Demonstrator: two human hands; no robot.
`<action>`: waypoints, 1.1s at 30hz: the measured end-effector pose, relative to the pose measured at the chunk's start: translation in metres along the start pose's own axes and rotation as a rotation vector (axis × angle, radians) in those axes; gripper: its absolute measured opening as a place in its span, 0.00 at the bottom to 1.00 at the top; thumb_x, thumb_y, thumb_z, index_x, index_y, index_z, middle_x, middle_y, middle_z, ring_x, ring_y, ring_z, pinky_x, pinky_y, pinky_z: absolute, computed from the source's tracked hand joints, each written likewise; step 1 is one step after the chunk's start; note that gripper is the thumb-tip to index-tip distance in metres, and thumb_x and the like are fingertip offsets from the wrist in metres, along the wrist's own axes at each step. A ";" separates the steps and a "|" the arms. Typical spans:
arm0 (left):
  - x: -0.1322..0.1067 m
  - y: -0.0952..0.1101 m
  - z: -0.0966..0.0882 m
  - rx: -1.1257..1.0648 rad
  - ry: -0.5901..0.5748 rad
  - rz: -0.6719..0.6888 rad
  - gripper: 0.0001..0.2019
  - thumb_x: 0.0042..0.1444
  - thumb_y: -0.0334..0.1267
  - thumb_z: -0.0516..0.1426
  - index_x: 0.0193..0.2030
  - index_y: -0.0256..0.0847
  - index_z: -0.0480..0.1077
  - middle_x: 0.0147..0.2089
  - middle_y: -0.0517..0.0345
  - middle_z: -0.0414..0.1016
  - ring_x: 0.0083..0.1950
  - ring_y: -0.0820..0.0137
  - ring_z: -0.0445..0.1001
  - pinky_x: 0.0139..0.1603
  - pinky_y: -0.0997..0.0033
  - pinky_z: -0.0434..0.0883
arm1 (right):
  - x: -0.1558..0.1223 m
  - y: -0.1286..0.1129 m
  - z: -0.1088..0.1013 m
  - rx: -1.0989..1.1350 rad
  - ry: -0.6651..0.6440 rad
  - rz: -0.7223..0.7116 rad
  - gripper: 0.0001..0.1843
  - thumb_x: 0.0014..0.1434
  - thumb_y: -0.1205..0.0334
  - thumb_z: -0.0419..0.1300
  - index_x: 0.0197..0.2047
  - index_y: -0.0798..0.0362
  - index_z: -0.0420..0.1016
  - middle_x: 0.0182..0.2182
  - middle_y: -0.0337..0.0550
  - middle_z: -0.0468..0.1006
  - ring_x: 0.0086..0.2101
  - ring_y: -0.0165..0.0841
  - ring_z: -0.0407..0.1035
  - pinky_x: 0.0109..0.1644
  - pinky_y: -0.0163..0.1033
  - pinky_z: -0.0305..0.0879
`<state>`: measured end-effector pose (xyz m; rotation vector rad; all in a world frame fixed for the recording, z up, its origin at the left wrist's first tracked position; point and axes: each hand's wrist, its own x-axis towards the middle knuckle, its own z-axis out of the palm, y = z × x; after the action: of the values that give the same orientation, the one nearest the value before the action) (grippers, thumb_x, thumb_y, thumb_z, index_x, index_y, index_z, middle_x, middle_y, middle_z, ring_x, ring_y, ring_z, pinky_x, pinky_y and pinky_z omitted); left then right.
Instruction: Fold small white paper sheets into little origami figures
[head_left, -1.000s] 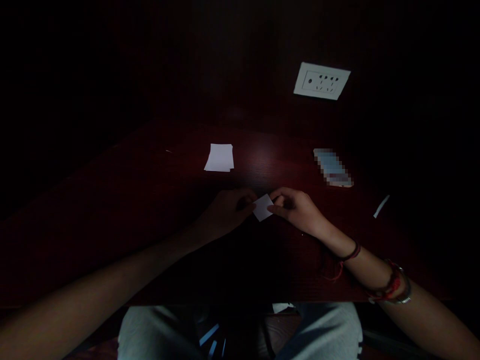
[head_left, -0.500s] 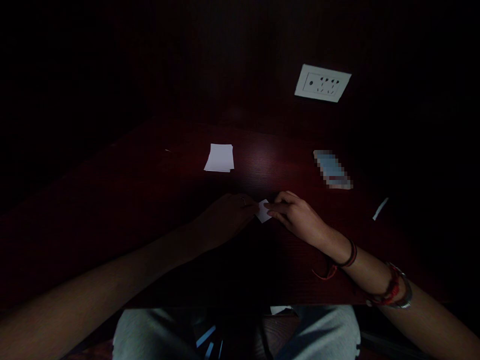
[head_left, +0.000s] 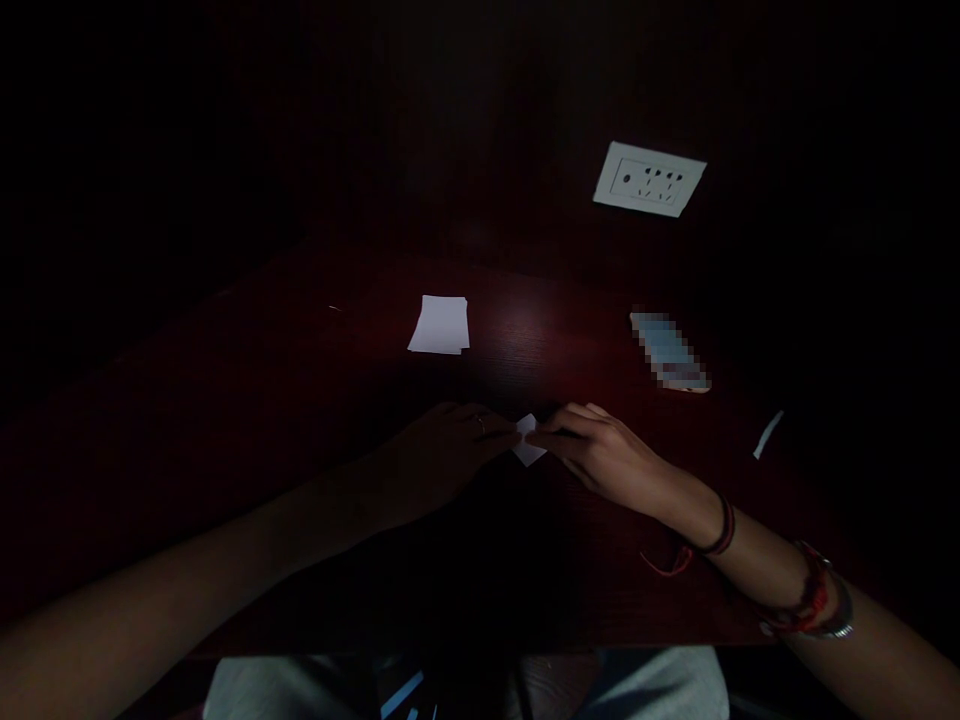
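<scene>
Head view, dim light. I have the paper (head_left: 531, 456) just below and right of the frame's centre, a small pale piece lying slantwise between the two hands, over the dark red table (head_left: 300, 380). The left hand (head_left: 446, 455), in shadow, has its fingertips on the paper's left side; I note a ring (head_left: 481, 424) on one finger. The right hand (head_left: 611, 460), better lit, sets its fingertips on the right side, fingers close together. Grip: narrow at both hands, the two sets of fingertips almost meeting (pinched or only pressed down, I cannot tell from here).

Surroundings: a stack (head_left: 440, 325) of white sheets, edges slightly uneven, above centre; a phone (head_left: 670, 352), pixelated, right of centre; a white strip (head_left: 769, 434) farther right; a socket (head_left: 650, 179) at upper right. Red bands (head_left: 726, 528) circle the right wrist.
</scene>
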<state>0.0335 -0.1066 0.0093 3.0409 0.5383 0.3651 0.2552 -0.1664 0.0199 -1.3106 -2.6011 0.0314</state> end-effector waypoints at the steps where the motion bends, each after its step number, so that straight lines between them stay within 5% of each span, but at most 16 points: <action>1: -0.001 0.000 0.000 0.006 -0.004 -0.002 0.21 0.55 0.28 0.48 0.55 0.47 0.58 0.56 0.58 0.62 0.54 0.66 0.60 0.53 0.64 0.55 | 0.000 0.000 0.000 0.007 0.002 0.000 0.15 0.58 0.68 0.49 0.48 0.51 0.68 0.38 0.44 0.71 0.38 0.32 0.62 0.42 0.39 0.57; 13: -0.009 -0.010 0.018 0.145 -0.086 0.042 0.27 0.56 0.28 0.44 0.62 0.48 0.43 0.63 0.65 0.46 0.64 0.66 0.39 0.59 0.60 0.40 | 0.002 0.004 0.005 0.016 -0.017 0.000 0.15 0.58 0.69 0.48 0.46 0.54 0.69 0.37 0.45 0.70 0.39 0.33 0.61 0.42 0.40 0.58; 21: -0.011 -0.007 0.013 0.136 -0.064 0.004 0.23 0.58 0.32 0.44 0.60 0.48 0.47 0.62 0.65 0.49 0.63 0.65 0.43 0.58 0.60 0.43 | 0.004 0.000 0.006 -0.008 -0.031 0.032 0.18 0.58 0.70 0.47 0.52 0.53 0.64 0.37 0.45 0.69 0.37 0.33 0.59 0.41 0.38 0.58; 33: -0.004 -0.002 -0.001 0.010 -0.035 0.027 0.19 0.57 0.30 0.47 0.56 0.45 0.56 0.56 0.61 0.60 0.55 0.68 0.58 0.54 0.65 0.52 | 0.000 0.004 0.005 0.116 0.020 0.011 0.14 0.59 0.68 0.49 0.46 0.52 0.69 0.40 0.44 0.70 0.39 0.32 0.61 0.43 0.39 0.56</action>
<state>0.0292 -0.1060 0.0095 3.0605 0.4989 0.3101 0.2574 -0.1636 0.0148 -1.2780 -2.5344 0.1677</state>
